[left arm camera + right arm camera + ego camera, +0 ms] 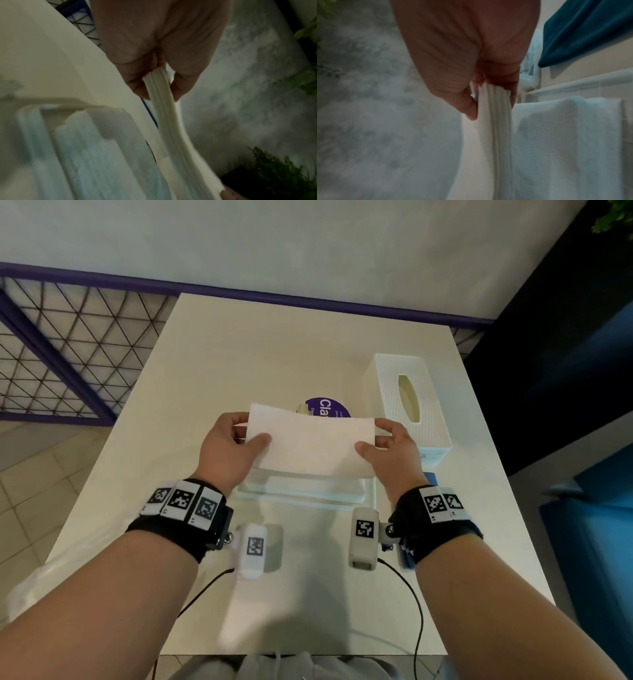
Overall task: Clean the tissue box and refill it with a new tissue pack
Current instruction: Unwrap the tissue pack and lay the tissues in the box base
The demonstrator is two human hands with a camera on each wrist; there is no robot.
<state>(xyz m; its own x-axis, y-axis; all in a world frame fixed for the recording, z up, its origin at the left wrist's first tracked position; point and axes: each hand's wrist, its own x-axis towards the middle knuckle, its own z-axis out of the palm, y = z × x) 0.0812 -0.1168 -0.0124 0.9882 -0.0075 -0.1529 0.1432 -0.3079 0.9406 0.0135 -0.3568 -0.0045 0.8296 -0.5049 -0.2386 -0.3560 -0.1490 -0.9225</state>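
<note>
A stack of white tissues [310,445] hangs above the middle of the table, held at both short ends. My left hand [250,429] pinches its left end, thumb on top and fingers behind. My right hand [373,436] pinches the right end the same way. The wrist views show the layered edge of the tissue stack [168,121] [494,121] between thumb and fingers of the left hand [159,94] and the right hand [493,106]. The white textured tissue box [407,398] lies to the right, slot up. Under the stack lies a flat, pale, see-through pack [308,491].
A purple round label [329,407] shows on the white table [274,347] behind the stack. A blue cloth [430,477] lies by my right wrist. A wire-grid fence runs along the left, and dark blue furniture stands at the right.
</note>
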